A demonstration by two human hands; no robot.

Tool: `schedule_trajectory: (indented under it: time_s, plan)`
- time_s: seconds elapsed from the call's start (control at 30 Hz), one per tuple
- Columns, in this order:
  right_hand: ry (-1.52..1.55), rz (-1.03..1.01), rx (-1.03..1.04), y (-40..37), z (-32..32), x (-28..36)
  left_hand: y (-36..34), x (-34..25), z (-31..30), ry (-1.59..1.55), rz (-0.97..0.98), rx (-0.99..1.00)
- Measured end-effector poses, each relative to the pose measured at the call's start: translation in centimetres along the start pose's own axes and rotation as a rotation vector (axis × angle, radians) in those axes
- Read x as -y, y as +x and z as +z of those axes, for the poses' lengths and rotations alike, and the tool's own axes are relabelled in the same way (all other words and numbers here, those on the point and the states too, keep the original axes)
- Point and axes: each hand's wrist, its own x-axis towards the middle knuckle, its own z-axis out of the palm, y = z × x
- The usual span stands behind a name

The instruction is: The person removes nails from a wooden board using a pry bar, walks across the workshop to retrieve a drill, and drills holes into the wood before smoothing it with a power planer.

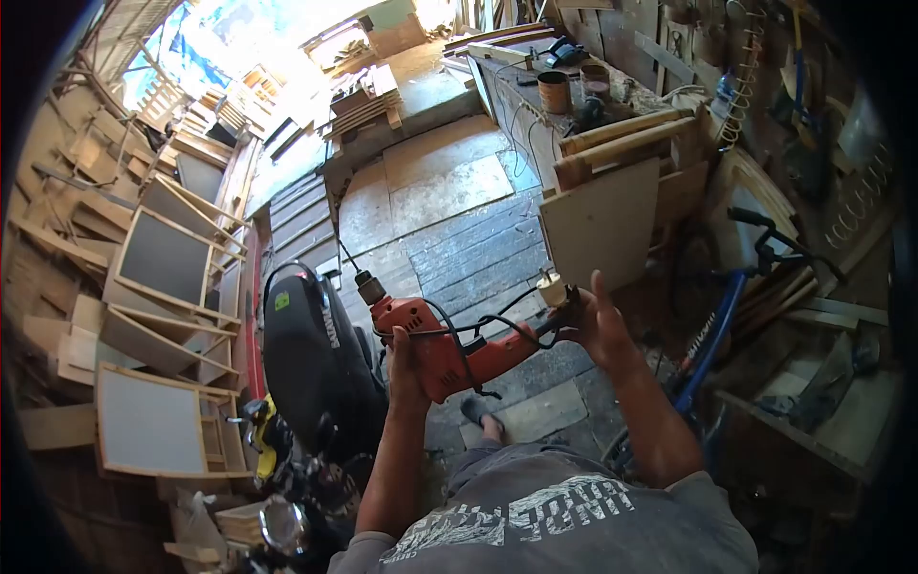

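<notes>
A red power drill (421, 335) is held up in front of my chest, its long drill bit (348, 254) pointing away to the upper left from the chuck (368, 287). My left hand (406, 375) is closed around the drill's body, thumb on its side. At the handle end, my right hand (595, 330) grips the black power cord (497, 319), with one finger raised. The cord loops loosely across the drill. Its pale plug (551, 289) sticks up beside my right fingers, some of which are hidden behind the handle and cord.
A motorcycle (320, 335) stands close on the left, with wooden frames (163, 258) stacked beyond it. To the right are a blue bicycle (717, 335) and leaning boards (602, 225). A workbench (521, 110) with cans (554, 92) runs along the back right. Planks cover the floor (469, 249).
</notes>
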Motion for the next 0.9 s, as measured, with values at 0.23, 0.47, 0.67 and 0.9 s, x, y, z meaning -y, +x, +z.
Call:
schedule_trajectory:
  time_s: [0.23, 0.47, 0.67, 0.9]
  plan:
    - [-0.124, 0.097, -0.125, 19.9, 1.6, -1.0, 20.2, -2.2, -6.0, 0.213, 0.13, 0.101]
    - [0.071, 0.15, -0.037, 36.3, 1.9, 0.6, 40.4, -5.8, -7.4, -0.09, -0.192, 0.261]
    - [0.325, -0.124, 0.134, 51.2, 1.0, 1.3, 59.0, -4.7, -9.9, -0.293, -0.113, 0.201]
    - [0.21, -0.489, -0.38, 76.1, -3.8, 9.8, 79.0, -9.3, -17.0, 0.211, 0.024, 0.034]
